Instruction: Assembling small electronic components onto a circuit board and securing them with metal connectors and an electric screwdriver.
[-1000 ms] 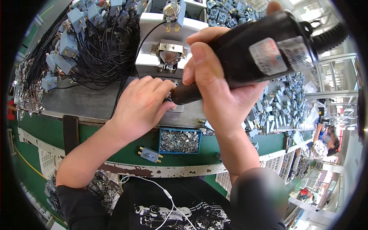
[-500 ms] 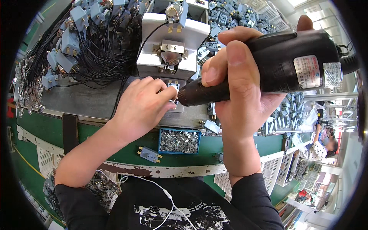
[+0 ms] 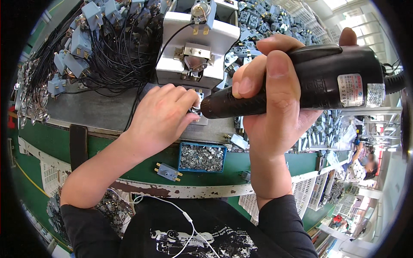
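My right hand (image 3: 277, 94) is wrapped round a black electric screwdriver (image 3: 314, 79), its thumb along the body. The tool lies nearly level, and its nose points left at a small part (image 3: 200, 98), pale grey with holes, on a metal plate below the white fixture (image 3: 172, 51). My left hand (image 3: 161, 112) is at the other side of that spot, with thumb and forefinger pinched close to the screwdriver's nose. What those fingers grip is mostly hidden behind them. On the fixture sits a grey control unit (image 3: 209, 17) with brass tabs and a black wire.
A blue tray (image 3: 202, 171) of small metal pieces stands near the bench front, beside a loose grey unit (image 3: 167, 171). Black-wired grey units (image 3: 81, 43) heap up at left; more grey units (image 3: 254, 21) fill the back right. Another person (image 3: 361, 167) is at far right.
The whole view has shifted slightly. The screwdriver and my right hand have moved a little to the right, and the screwdriver's nose stays close beside my left fingers.
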Tool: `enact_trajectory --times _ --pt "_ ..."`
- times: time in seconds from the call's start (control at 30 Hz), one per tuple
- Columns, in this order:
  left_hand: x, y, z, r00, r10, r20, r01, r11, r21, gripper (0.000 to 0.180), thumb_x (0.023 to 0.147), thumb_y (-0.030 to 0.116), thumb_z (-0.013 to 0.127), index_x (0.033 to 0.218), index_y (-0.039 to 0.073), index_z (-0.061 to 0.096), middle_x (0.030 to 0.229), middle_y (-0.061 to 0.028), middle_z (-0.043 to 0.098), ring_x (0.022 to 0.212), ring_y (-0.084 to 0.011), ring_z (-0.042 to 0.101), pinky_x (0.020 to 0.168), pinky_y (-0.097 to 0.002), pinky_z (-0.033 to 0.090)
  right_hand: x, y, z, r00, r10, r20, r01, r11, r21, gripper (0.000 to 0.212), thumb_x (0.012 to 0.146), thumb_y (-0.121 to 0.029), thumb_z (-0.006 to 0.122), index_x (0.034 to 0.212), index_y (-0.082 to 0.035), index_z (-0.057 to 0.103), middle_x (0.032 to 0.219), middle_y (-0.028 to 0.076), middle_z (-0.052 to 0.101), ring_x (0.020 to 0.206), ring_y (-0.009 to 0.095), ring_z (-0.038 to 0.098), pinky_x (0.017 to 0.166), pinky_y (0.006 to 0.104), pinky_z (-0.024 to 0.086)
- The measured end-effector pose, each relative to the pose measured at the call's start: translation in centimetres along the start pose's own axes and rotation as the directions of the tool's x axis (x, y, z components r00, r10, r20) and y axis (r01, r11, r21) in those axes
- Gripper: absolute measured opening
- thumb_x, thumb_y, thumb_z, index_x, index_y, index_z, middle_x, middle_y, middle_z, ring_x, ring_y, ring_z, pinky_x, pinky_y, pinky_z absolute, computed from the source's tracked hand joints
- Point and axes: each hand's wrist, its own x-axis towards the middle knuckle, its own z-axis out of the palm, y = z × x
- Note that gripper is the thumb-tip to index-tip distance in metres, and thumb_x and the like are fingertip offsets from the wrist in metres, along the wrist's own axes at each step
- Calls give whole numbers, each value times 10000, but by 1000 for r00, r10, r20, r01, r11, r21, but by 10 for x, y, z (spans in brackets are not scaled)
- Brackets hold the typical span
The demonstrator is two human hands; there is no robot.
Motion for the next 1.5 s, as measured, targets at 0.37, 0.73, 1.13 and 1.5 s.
enact_trajectory --times 0.37,0.73,1.13,1.5 --pt "-1 -1 1 1000 -11 -18 10 999 -35 318 834 220 799 1058 114 599 933 -39 623 935 -250 616 810 -400 465 -6 6 -6 999 19 -49 -22 998 -62 156 890 115 699 1026 51 654 947 84 708 696 98 655 616 238 545" --pt "1 -1 2 1000 14 7 -14 1000 20 363 858 224 779 1158 95 621 948 -55 620 943 -260 622 807 -409 481 -4 10 -6 999 18 40 -16 998 -55 273 874 114 719 1107 41 597 945 89 705 711 108 667 615 244 549" --pt "-4 -7 9 996 -79 51 86 987 -133 415 894 251 753 1244 63 632 1024 -86 628 1017 -292 657 825 -416 559 -3 17 15 984 75 162 -56 991 -119 838 894 89 690 1531 -61 167 1025 157 692 674 143 646 624 272 550" --pt "0 -8 -19 979 119 164 -107 991 -80 399 833 217 792 1189 105 652 1175 -44 646 994 -262 676 812 -419 524 18 -26 -22 995 39 92 -21 981 -192 820 995 -69 623 1632 -95 107 1079 239 674 584 150 573 555 312 515"
